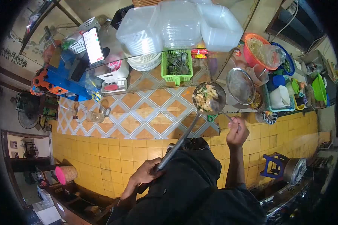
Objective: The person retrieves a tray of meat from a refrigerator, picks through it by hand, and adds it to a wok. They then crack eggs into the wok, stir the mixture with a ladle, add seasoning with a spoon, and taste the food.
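Observation:
My left hand is wrapped round the end of a long metal handle. At the handle's far end, a round ladle-like pan holds cooked food in light brown pieces with bits of green and orange. My right hand grips a thin metal spoon, whose bowl reaches into the pan at the right side of the food. The pan is held over the right end of the patterned table, left of a round metal lid.
Behind the pan, a green basket holds cutlery, beside stacked white plates. Clear containers stand on the upper shelf. A glass mug lies at left. An orange basin and a blue stool are at right.

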Available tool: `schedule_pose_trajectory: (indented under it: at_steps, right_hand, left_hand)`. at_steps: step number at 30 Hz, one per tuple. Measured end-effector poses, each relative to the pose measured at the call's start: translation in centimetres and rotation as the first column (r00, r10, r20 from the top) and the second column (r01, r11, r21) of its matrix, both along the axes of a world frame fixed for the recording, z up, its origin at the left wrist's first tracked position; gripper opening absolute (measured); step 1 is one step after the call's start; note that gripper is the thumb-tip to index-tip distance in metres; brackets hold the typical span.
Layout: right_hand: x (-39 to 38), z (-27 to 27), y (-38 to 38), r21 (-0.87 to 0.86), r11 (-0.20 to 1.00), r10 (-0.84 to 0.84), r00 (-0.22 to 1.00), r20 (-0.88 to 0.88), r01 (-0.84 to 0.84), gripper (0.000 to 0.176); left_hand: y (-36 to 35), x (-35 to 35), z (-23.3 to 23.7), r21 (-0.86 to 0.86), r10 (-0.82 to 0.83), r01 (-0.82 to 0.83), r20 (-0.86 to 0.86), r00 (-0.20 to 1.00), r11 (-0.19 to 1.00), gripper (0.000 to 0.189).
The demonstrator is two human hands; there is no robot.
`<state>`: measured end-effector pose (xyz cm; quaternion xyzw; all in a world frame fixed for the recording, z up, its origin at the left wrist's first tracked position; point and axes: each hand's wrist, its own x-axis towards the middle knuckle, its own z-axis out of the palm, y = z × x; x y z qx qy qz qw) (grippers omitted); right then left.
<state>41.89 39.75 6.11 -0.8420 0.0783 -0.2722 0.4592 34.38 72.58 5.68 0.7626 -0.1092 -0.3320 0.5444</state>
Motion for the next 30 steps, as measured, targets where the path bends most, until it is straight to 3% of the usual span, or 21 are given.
schedule_pose_trajectory:
  at_steps: [2,4,6,7,9,10,12,16,22,25,26,28,30]
  right_hand:
    - [0.1,-0.1,0.2,-0.019,0.999,0.03,0.997,-0.067,-0.032,0.015]
    - [0.5,-1.1,0.4,-0.24,0.955,0.174,0.985,-0.02,-0.173,0.013]
    - [0.8,-2.3,1.3,-0.26,0.956,0.152,0.987,0.047,-0.135,0.013]
    - [0.7,-2.7,1.6,-0.035,0.997,0.065,0.998,0.019,-0.065,0.014]
    - [1.1,-3.4,2.2,0.374,0.925,-0.05,0.998,-0.049,0.065,0.018]
    - [1.3,-4.0,2.1,0.375,0.925,-0.051,0.997,-0.051,0.066,0.018]
    - [1.6,-5.3,1.3,0.668,0.742,-0.096,0.995,0.023,0.056,0.018]
    - [1.1,-4.8,0.3,0.761,0.647,-0.106,0.994,0.038,0.04,0.021]
    - [1.0,-4.1,-1.2,0.688,0.72,-0.208,0.973,0.096,0.087,0.023]
    - [0.9,-3.1,-1.6,0.394,0.895,-0.244,0.969,0.034,0.211,0.023]
    - [0.7,-2.3,-1.6,0.394,0.894,-0.246,0.969,0.034,0.214,0.023]
    - [0.5,-1.4,-1.6,0.073,0.978,-0.193,0.981,-0.032,0.195,0.022]
    - [0.5,-1.7,-1.9,0.022,0.983,-0.181,0.983,-0.024,0.182,0.02]
  left_hand:
    - [-0.1,0.1,0.1,-0.035,0.019,-0.018,0.031,0.999,0.999,0.023]
    - [0.0,0.1,-0.2,-0.009,0.015,-0.015,0.01,1.0,1.0,0.021]
    - [0.1,0.4,0.0,0.022,-0.008,0.008,0.01,1.0,1.0,0.021]
    - [0.0,0.5,0.1,0.054,-0.033,0.032,0.009,0.999,0.998,0.02]
    - [-0.2,0.6,0.2,0.06,-0.028,0.027,0.015,0.999,0.998,0.02]
    - [-0.2,0.6,0.2,0.065,-0.023,0.022,0.018,1.0,0.998,0.02]
    - [-0.1,0.5,0.0,0.07,-0.019,0.019,0.01,1.0,0.997,0.019]
    - [0.1,0.5,-0.7,0.031,-0.022,0.021,0.037,0.999,0.999,0.019]
    - [-0.1,0.8,-0.1,0.043,-0.002,0.002,0.001,1.0,0.999,0.021]
    - [-0.2,1.3,0.5,0.081,-0.027,0.029,-0.028,0.999,0.996,0.023]
    - [-0.2,1.3,0.5,0.08,-0.03,0.032,-0.028,0.999,0.996,0.023]
    - [-0.2,1.4,0.4,0.09,-0.035,0.037,-0.03,0.999,0.995,0.023]
    - [-0.1,1.2,-0.1,0.019,-0.009,0.009,-0.017,1.0,1.0,0.023]
